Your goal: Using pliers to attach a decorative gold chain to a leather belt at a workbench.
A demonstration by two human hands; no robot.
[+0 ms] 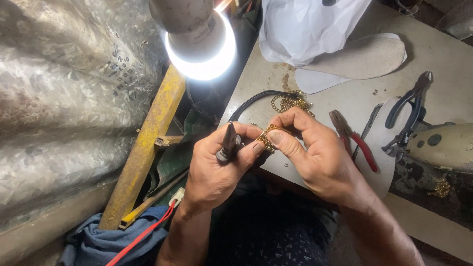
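My left hand [217, 165] grips a small dark-handled tool [228, 143], its tip pointing up beside my fingers. My right hand [315, 152] pinches a piece of gold chain [268, 137] between thumb and forefinger, and my left thumb touches the same piece. Both hands meet over the near edge of the worktable [443, 59]. A loose pile of gold chain [291, 102] and a black cord [256, 101] lie on the table just beyond my fingers.
Red-handled pliers [355, 140] and dark-handled cutters [410, 111] lie right of my hands. Shoe insoles [362, 58] and a white plastic bag [305, 27] sit further back. A lit bulb [199, 42] hangs at upper left by corrugated metal sheeting [59, 98] and a yellow beam [148, 143].
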